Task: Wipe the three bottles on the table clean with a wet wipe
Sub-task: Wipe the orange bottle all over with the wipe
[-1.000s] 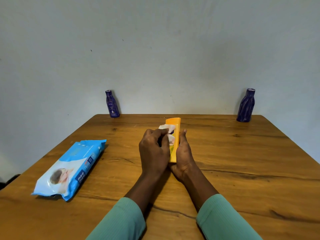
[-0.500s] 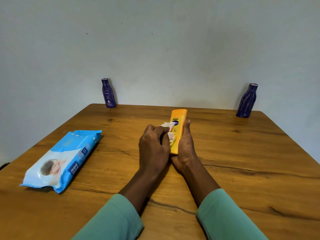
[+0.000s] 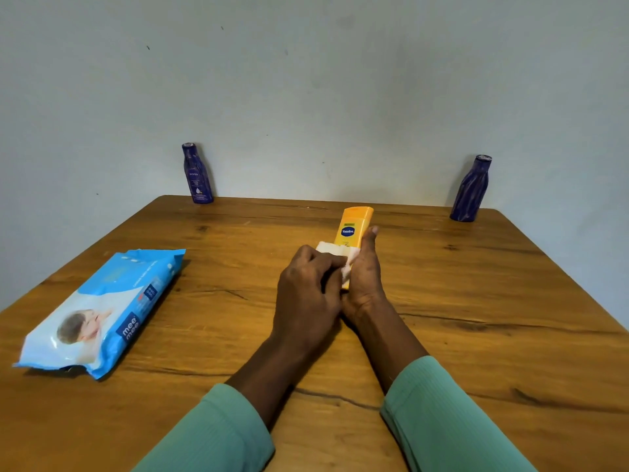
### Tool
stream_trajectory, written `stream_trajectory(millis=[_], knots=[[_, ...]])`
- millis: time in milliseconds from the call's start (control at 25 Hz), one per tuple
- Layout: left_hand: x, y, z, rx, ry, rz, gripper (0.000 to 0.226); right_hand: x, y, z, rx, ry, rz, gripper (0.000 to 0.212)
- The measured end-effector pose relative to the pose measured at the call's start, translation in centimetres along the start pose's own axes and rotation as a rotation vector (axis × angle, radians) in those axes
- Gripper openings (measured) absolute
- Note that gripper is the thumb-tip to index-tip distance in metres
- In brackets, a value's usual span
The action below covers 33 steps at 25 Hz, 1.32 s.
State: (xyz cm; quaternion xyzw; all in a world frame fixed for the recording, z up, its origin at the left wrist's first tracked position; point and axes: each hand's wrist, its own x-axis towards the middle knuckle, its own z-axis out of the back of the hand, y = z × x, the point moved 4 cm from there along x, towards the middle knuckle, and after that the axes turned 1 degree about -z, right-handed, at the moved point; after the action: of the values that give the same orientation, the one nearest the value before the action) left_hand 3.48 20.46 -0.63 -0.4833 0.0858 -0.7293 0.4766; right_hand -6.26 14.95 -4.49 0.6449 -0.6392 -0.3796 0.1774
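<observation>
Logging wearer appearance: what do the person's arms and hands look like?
The left hand and right hand are bare, with no gloves, rings or watch visible. The left sleeve and right sleeve are mint-green, finely ribbed knit, ending short of the wrists.

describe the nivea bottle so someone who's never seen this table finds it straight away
Follow the wooden table to its far edge by the wall. The Nivea bottle stands upright at the left corner. Unlike the other blue bottle at the right corner, it shows white lettering.
</observation>
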Motion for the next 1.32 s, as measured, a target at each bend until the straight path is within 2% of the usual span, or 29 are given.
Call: stream_trajectory(millis=[80,120,280,320,400,480,560,760,880,1000,1080,1200,1320], knots=[[-0.6,-0.6,-0.4,-0.029,0.07,-0.087,0.025,0.2,0.2,0.4,0.031,-0.019,-0.006,0.074],[-0.7,-0.4,-0.3,-0.051,0.07,-0.077,0.024,0.2,0.1,0.5,0.057,-0.02,-0.03,0.075],[0.0,1.5,0.7,-0.031,-0.083,0.192,0.021,0.0,0.3,0.0,0.175,-0.004,-0.063,0.075],[-0.1,1.4,0.7,-0.032,-0.099,0.205,0.021,-0.1,0.4,0.0,0.2,-0.005,-0.058,0.074],[-0.4,0.4,0.3,-0.07,-0.063,0.101,0.02,-0.2,0.7,0.0,0.238,-0.017,-0.068,0.075],[-1.0,-0.5,-0.3,-0.098,0.04,-0.032,0.022,-0.3,1.1,0.1,0.24,-0.031,-0.085,0.078],[-1.1,-0.5,-0.4,-0.142,0.064,-0.058,0.023,-0.7,1.2,0.1,0.25,-0.03,-0.132,0.077],[0.1,1.8,0.4,-0.213,-0.069,0.156,0.017,-1.0,1.5,0.0,0.432,-0.051,-0.174,0.071],[-0.1,0.4,0.0,-0.218,-0.018,-0.001,0.019,-0.7,1.7,0.3,0.458,-0.063,-0.193,0.072],[-0.2,-0.8,-0.3,-0.153,0.056,-0.209,0.022,-1.1,1.3,0.2,0.376,0.009,-0.267,0.076],[0.4,-0.1,0.1,-0.145,0.049,-0.21,0.023,-1.1,1.4,0.1,0.384,0.002,-0.275,0.073],[1.0,1.7,0.7,-0.104,0.036,-0.113,0.025,-0.7,2.3,0.6,0.485,-0.042,-0.21,0.066],[0.9,1.2,0.5,-0.07,0.046,-0.15,0.025,-0.6,2.1,1.2,0.497,-0.044,-0.21,0.064]])
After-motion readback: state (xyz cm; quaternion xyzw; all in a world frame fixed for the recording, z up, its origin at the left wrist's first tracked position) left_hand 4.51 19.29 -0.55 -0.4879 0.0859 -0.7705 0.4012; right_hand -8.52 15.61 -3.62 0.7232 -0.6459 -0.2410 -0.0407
